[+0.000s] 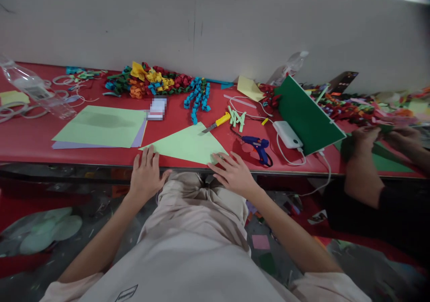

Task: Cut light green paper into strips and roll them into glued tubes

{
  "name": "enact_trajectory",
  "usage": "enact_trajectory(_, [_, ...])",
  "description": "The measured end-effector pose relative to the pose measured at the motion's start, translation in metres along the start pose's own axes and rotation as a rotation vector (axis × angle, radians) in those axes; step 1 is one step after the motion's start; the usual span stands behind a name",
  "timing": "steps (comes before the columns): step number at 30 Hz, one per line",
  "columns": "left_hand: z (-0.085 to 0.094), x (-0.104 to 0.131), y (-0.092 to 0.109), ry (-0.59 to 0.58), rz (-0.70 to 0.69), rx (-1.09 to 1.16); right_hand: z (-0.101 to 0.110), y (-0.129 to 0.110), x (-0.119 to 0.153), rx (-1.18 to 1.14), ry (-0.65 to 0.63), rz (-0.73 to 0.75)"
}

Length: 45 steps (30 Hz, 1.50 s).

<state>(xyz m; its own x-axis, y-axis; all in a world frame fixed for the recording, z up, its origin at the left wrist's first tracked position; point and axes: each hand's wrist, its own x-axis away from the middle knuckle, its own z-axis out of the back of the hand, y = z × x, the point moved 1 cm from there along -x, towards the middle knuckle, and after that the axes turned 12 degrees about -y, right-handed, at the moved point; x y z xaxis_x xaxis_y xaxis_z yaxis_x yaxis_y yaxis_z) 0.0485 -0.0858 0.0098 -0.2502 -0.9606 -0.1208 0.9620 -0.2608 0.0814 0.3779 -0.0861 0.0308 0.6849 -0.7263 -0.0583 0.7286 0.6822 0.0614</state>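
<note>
A light green paper triangle [188, 144] lies on the red table in front of me, its long side toward the edge. My left hand [146, 170] rests at its left corner, fingers stretched out flat. At the right corner lies my right hand [235, 172], its fingers spread over the paper. A yellow utility knife [221, 120] has its blade over the triangle's top. Just right of it are several small light green paper strips [238, 119]. A blue hot glue gun [258, 145] lies near my right hand.
Stacked green and purple sheets [101, 125] lie left, near a plastic bottle [36, 89]. Curled paper garlands [148, 80] line the wall. A dark green board [305, 114] leans by a white power bank [287, 134]. A co-worker's hands [367, 136] are at far right.
</note>
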Motion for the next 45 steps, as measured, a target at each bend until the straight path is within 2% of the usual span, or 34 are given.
enact_trajectory(3, [0.001, 0.000, 0.005, -0.015, 0.021, -0.001, 0.003, 0.009, 0.003, -0.061, 0.060, 0.007])
enact_trajectory(6, [0.004, -0.007, 0.011, -0.035, 0.018, -0.011, 0.017, 0.027, -0.012, -0.069, 0.135, -0.117])
enact_trajectory(8, [0.007, -0.017, 0.016, -0.040, -0.024, -0.009, 0.026, 0.042, -0.035, 0.024, 0.123, -0.223])
enact_trajectory(10, [0.009, -0.033, 0.022, -0.071, -0.116, 0.009, 0.029, 0.058, -0.065, 0.153, 0.034, -0.287])
enact_trajectory(13, [0.010, -0.060, 0.031, -0.150, -0.260, 0.044, 0.024, 0.083, -0.108, 0.263, -0.066, -0.381])
enact_trajectory(17, [0.008, -0.077, 0.037, -0.205, -0.373, 0.097, 0.013, 0.102, -0.135, 0.370, -0.241, -0.331])
enact_trajectory(23, [0.007, -0.078, 0.035, -0.206, -0.304, 0.149, 0.015, 0.111, -0.145, 0.532, -0.267, -0.203])
enact_trajectory(28, [0.002, -0.076, 0.033, -0.178, -0.290, 0.133, 0.024, 0.126, -0.157, 0.465, -0.323, -0.143])
enact_trajectory(33, [0.000, -0.073, 0.031, -0.167, -0.408, 0.150, 0.061, 0.126, -0.149, 0.405, -0.318, -0.140])
enact_trajectory(36, [0.000, -0.069, 0.031, -0.196, -0.384, 0.157, 0.088, 0.119, -0.130, 0.399, -0.236, -0.227])
enact_trajectory(39, [0.002, -0.060, 0.033, -0.201, -0.341, 0.141, 0.107, 0.110, -0.105, 0.299, -0.153, -0.307])
enact_trajectory(42, [0.005, -0.053, 0.038, -0.211, -0.281, 0.118, 0.111, 0.099, -0.081, 0.195, -0.116, -0.335])
enact_trajectory(45, [0.004, -0.053, 0.047, -0.220, -0.248, 0.110, 0.101, 0.088, -0.064, 0.046, -0.162, -0.303])
